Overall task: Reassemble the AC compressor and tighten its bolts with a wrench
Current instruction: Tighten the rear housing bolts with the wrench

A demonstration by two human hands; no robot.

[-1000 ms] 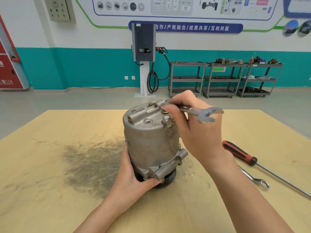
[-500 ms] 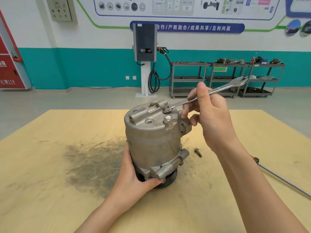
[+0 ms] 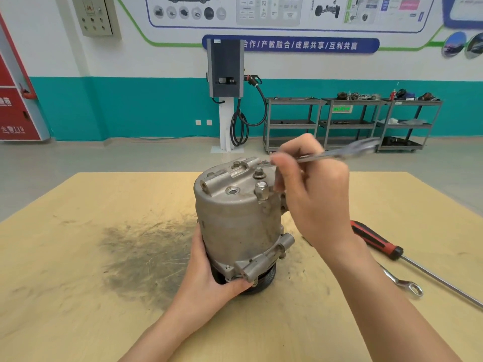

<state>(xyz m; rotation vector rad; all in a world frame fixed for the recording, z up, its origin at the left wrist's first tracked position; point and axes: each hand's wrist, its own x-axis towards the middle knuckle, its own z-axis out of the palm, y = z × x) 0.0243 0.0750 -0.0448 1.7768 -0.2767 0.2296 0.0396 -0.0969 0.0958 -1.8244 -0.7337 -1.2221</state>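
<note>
Now, wrench [image 3: 337, 152]: swung back right, blurred, ring end off the top bolt [image 3: 258, 174] — resetting for another turn.
Right hand [image 3: 312, 194]: fingers pinching its shank.
Left hand [image 3: 209, 270]: fingers wrapped round the compressor [image 3: 235, 218], upright mid-table [image 3: 78, 257].

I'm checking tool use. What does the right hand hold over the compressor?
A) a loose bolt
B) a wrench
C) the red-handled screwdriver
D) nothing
B: the right hand grips a wrench above the compressor; the red-handled screwdriver lies on the table.
</note>
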